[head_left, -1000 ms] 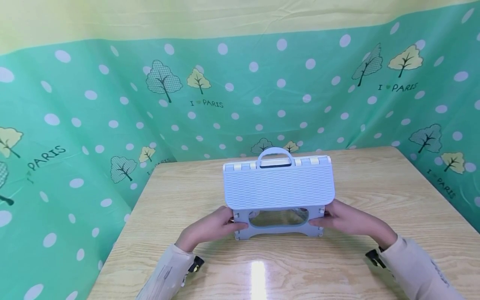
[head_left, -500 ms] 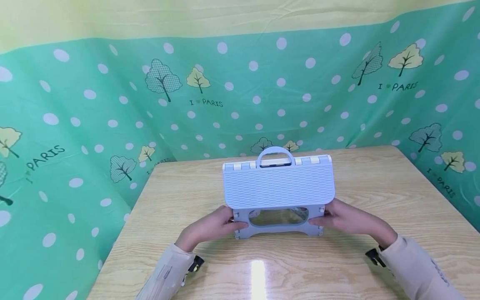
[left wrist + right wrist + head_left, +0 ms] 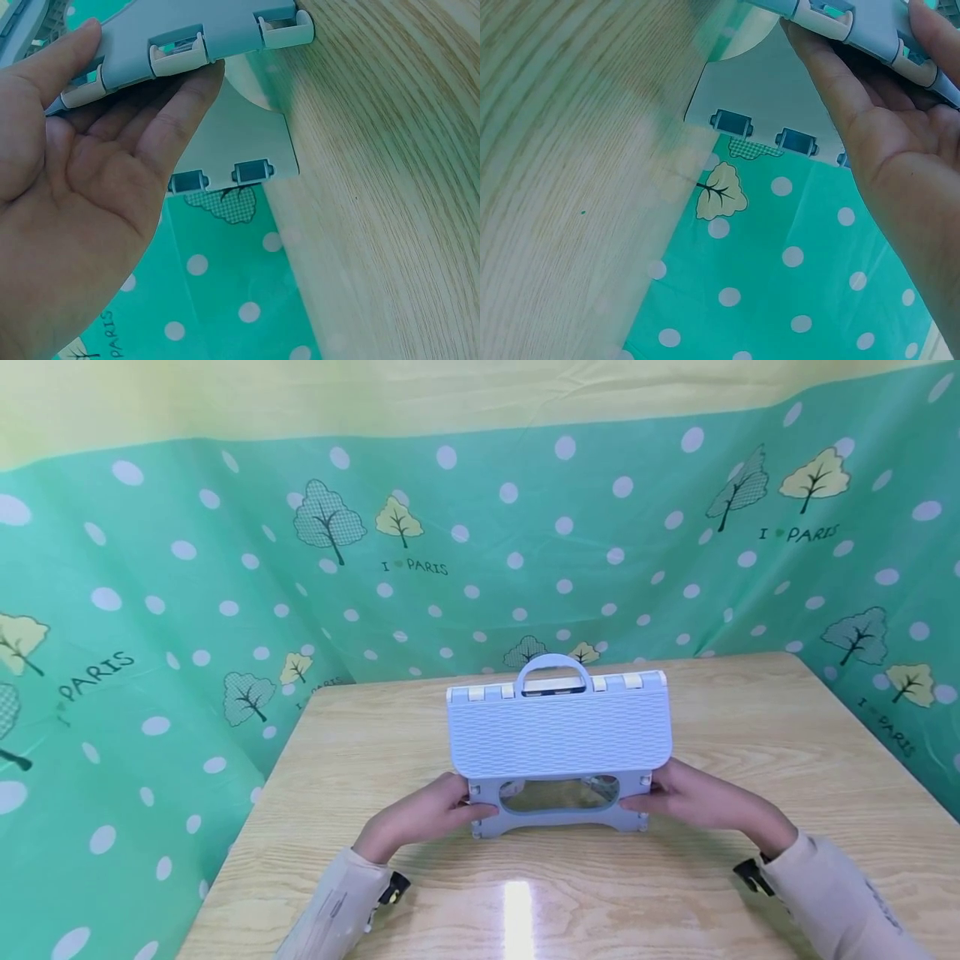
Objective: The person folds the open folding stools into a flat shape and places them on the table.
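Observation:
A light-blue plastic folding stool (image 3: 558,727) stands on the wooden table in the head view. Its textured top panel slopes down toward me, and a loop handle (image 3: 553,662) sticks up at the back edge. My left hand (image 3: 431,810) grips the left edge of the front leg panel (image 3: 558,820), thumb on the front face and fingers behind. On the opposite edge, my right hand (image 3: 693,797) holds the panel the same way. Both wrist views show white hinge pieces (image 3: 178,56) along the gripped edge, with the far leg panel (image 3: 765,97) standing behind.
The wooden table (image 3: 360,727) spreads on both sides of the stool. A green dotted curtain (image 3: 465,552) with printed trees hangs at the back and sides. Black straps (image 3: 393,887) sit on both wrists, below pale sleeves (image 3: 832,893).

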{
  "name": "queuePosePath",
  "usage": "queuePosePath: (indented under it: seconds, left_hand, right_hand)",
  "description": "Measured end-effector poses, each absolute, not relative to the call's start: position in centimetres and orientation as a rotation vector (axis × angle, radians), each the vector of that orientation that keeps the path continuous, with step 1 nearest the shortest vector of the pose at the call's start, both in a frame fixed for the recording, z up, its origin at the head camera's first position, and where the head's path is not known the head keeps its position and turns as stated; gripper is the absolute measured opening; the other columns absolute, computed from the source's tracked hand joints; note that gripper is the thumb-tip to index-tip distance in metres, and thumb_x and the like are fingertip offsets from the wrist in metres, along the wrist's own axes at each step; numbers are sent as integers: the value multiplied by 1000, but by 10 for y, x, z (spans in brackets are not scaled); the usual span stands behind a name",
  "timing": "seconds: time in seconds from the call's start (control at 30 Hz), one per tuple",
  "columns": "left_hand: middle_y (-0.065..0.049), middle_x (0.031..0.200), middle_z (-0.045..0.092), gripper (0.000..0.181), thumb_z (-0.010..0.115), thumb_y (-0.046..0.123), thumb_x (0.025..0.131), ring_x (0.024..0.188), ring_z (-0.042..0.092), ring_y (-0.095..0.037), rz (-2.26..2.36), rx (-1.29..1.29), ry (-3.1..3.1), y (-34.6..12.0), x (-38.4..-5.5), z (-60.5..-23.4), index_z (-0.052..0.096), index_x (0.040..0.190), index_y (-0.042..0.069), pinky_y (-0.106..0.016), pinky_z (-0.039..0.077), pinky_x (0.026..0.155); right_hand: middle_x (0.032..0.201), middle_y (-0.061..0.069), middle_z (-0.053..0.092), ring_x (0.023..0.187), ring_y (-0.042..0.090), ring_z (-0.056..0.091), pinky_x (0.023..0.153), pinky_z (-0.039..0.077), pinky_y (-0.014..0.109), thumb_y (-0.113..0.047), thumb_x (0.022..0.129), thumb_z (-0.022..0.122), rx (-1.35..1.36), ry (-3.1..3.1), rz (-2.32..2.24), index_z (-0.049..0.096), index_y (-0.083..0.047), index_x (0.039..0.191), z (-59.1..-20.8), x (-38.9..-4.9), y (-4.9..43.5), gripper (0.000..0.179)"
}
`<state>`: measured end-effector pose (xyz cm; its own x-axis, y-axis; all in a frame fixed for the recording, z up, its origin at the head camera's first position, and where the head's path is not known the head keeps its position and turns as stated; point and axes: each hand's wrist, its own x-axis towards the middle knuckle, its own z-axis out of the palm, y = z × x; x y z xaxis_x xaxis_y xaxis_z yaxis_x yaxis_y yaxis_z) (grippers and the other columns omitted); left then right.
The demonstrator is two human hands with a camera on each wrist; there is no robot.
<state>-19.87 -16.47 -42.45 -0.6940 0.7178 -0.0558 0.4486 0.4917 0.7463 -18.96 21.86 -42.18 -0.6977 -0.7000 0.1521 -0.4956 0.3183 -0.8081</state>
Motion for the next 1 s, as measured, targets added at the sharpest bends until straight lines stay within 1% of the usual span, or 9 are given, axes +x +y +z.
queuePosePath:
  seconds: [0.1, 0.2, 0.3, 0.47, 0.57, 0.7, 0.83, 0.93, 1.0]
  left_hand:
    - [2, 122, 66, 52, 58, 31, 102, 83, 58, -6, 1040, 975, 2377, -165, -199, -425, 40, 150, 20, -24, 52, 71]
    - [4, 116, 67, 50, 57, 31, 102, 78, 56, -5, 1031, 967, 2384, -165, -199, -426, 42, 149, 19, -23, 50, 68]
    - [10, 108, 65, 48, 57, 31, 102, 73, 54, -4, 1012, 951, 2394, -165, -199, -426, 43, 147, 20, -22, 47, 64]
    - [11, 102, 63, 47, 56, 32, 103, 72, 51, -4, 1009, 945, 2397, -165, -199, -425, 44, 146, 19, -22, 46, 63]
    - [10, 105, 64, 46, 56, 31, 103, 74, 52, -4, 1012, 951, 2396, -165, -199, -424, 44, 146, 18, -22, 46, 64]
    - [6, 115, 65, 49, 56, 30, 103, 80, 56, -5, 1018, 965, 2393, -165, -198, -424, 42, 149, 19, -22, 48, 68]
    - [4, 116, 66, 51, 56, 31, 103, 81, 56, -6, 1020, 969, 2391, -165, -199, -424, 40, 150, 19, -23, 49, 68]
    - [1, 122, 65, 53, 56, 31, 103, 85, 58, -6, 1030, 962, 2379, -164, -199, -425, 37, 152, 20, -24, 51, 73]
    - [0, 130, 63, 55, 56, 30, 103, 92, 59, -7, 1039, 957, 2372, -164, -199, -425, 35, 153, 21, -25, 53, 80]
  right_hand:
    - [158, 7, 28, 137, 8, 34, 101, 41, 21, -14, 97, 66, -1089, 2360, -1317, 18, -28, 158, -422, -190, 219, 79]
    - [157, 6, 30, 136, 8, 35, 102, 41, 21, -16, 97, 66, -1077, 2369, -1313, 19, -30, 157, -422, -190, 219, 78]
    - [156, 6, 30, 137, 8, 34, 103, 40, 21, -16, 97, 66, -1075, 2376, -1310, 19, -30, 157, -422, -190, 219, 78]
    - [156, 7, 32, 138, 8, 34, 103, 40, 21, -16, 96, 67, -1077, 2379, -1309, 21, -30, 156, -422, -190, 219, 77]
    - [155, 7, 33, 137, 8, 35, 103, 41, 21, -15, 96, 67, -1077, 2375, -1309, 22, -30, 156, -423, -191, 219, 76]
    - [155, 7, 33, 138, 9, 35, 104, 41, 22, -15, 96, 67, -1073, 2370, -1312, 21, -29, 156, -422, -191, 219, 77]
    - [155, 9, 34, 138, 13, 36, 104, 41, 22, -17, 97, 66, -1048, 2363, -1313, 21, -29, 157, -422, -191, 220, 76]
    - [155, 12, 34, 139, 19, 36, 104, 42, 24, -19, 97, 65, -1030, 2350, -1310, 20, -28, 157, -422, -190, 220, 76]
    - [155, 12, 34, 139, 22, 35, 105, 41, 24, -20, 98, 65, -1023, 2347, -1307, 19, -28, 157, -422, -189, 220, 76]
